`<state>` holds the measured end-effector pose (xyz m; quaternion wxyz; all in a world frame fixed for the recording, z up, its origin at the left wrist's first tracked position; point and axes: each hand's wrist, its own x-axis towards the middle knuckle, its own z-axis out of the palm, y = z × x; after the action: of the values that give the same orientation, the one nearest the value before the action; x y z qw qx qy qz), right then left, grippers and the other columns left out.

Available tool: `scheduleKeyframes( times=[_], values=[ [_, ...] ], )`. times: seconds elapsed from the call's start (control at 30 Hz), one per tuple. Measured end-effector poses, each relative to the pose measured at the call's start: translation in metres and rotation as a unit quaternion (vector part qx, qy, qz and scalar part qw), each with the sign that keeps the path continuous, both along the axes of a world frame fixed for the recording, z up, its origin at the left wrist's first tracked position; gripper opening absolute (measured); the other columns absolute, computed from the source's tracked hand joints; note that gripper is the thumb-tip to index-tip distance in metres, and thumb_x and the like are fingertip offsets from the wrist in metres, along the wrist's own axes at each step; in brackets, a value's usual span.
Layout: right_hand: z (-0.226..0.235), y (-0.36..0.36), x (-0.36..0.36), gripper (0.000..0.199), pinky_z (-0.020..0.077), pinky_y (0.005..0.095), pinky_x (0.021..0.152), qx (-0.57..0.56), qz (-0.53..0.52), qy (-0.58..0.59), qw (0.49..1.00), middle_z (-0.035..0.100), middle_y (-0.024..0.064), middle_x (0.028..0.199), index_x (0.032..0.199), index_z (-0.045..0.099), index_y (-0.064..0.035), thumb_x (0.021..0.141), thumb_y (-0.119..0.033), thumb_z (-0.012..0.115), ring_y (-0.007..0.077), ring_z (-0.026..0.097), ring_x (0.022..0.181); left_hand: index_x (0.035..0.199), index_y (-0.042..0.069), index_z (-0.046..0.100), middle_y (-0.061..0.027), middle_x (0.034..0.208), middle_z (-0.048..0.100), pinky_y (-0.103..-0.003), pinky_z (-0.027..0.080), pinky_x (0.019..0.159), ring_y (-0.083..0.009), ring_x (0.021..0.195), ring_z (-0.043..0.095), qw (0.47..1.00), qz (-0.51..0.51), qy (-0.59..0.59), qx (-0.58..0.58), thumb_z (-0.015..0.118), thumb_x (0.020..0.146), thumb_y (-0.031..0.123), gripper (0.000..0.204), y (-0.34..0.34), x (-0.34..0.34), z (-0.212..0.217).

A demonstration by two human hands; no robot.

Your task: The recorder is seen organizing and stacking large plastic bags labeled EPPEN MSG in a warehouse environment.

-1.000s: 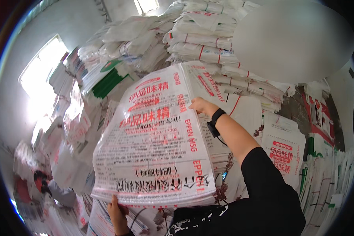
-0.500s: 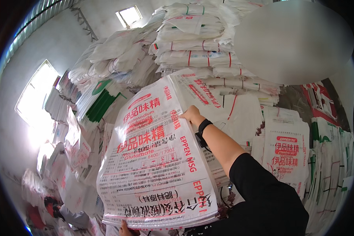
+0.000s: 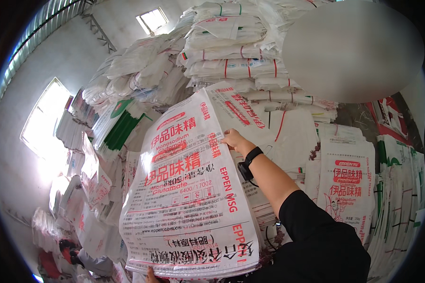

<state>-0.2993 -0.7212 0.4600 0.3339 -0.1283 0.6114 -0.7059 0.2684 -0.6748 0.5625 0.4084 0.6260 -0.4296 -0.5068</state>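
Observation:
A stack of flat white woven sacks (image 3: 174, 221) with red and black print leans up in front of me, its glossy top sack facing me. My right hand (image 3: 237, 142), with a black band on the wrist, has its fingers closed on the upper right edge of the top sack. At the bottom edge of the stack, my left hand (image 3: 151, 275) is mostly hidden; its thumb lies over the front of the sacks, gripping that edge. Behind the top sack, another printed sack (image 3: 236, 106) shows at the upper right.
Tied bundles of white sacks (image 3: 231, 47) rise in a tall pile behind. More bundles with green print (image 3: 123, 125) lean at the left, and upright sacks (image 3: 347, 188) stand at the right. A small part of a person (image 3: 93, 264) shows at the lower left.
The view has shifted slightly, so the sacks sit a little farther right and lower. My right hand's fingers have spread slightly along the sack edge; my left hand keeps its place.

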Motion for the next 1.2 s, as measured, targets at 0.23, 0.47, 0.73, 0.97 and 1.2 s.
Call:
scheduleKeyframes(
  times=[0.23, 0.47, 0.73, 0.97, 1.2],
  values=[
    [-0.055, -0.034, -0.046, 0.033, 0.0547, 0.0435, 0.075, -0.023, -0.021, 0.194, 0.980, 0.067, 0.0252, 0.100, 0.113, 0.061, 0.0096, 0.083, 0.005, 0.046, 0.0325, 0.066, 0.096, 0.061, 0.015, 0.044, 0.0014, 0.051, 0.039, -0.027, 0.028, 0.042, -0.0113, 0.043, 0.036, 1.000, -0.026, -0.016, 0.003, 0.057, 0.097, 0.033, 0.042, -0.005, -0.002, -0.006],
    [-0.014, -0.023, -0.005, 0.034, 0.0552, 0.0393, 0.078, -0.101, 0.022, 0.045, 0.994, 0.068, 0.0232, 0.100, 0.115, 0.059, 0.0099, 0.084, 0.006, 0.045, 0.0288, 0.067, 0.093, 0.057, 0.017, 0.041, 0.0031, 0.047, 0.036, -0.026, 0.025, 0.039, -0.0095, 0.040, 0.033, 1.000, 0.022, 0.011, 0.020, 0.060, 0.096, 0.029, 0.045, -0.006, -0.001, 0.000],
    [-0.018, -0.018, -0.015, 0.052, 0.0509, 0.0391, 0.092, 0.058, 0.048, 0.302, 0.950, 0.063, 0.0219, 0.115, 0.132, 0.045, 0.0082, 0.086, -0.008, 0.063, 0.0303, 0.062, 0.107, 0.084, 0.006, 0.056, -0.0002, 0.057, 0.051, -0.025, 0.031, 0.033, -0.0098, 0.038, 0.044, 0.996, 0.006, 0.087, -0.027, 0.058, 0.095, 0.033, 0.030, -0.022, 0.032, -0.037],
    [0.116, 0.097, 0.085, 0.053, 0.0459, 0.0378, 0.098, 0.080, 0.214, 0.427, 0.875, 0.059, 0.0205, 0.126, 0.136, 0.050, -0.0005, 0.089, -0.018, 0.065, 0.0299, 0.059, 0.114, 0.076, 0.005, 0.054, -0.0010, 0.053, 0.048, -0.027, 0.030, 0.035, -0.0114, 0.037, 0.043, 0.997, -0.014, 0.073, -0.036, 0.061, 0.094, 0.035, 0.035, -0.009, 0.031, -0.018],
    [0.160, 0.222, 0.193, 0.039, 0.0478, 0.0368, 0.093, 0.159, 0.281, 0.495, 0.806, 0.062, 0.0149, 0.121, 0.125, 0.059, -0.0009, 0.090, -0.017, 0.064, 0.0263, 0.060, 0.110, 0.066, 0.009, 0.052, -0.0011, 0.049, 0.046, -0.026, 0.029, 0.038, -0.0109, 0.037, 0.041, 0.998, -0.054, -0.024, -0.034, 0.058, 0.095, 0.045, 0.047, -0.024, 0.039, -0.023]
  ],
)
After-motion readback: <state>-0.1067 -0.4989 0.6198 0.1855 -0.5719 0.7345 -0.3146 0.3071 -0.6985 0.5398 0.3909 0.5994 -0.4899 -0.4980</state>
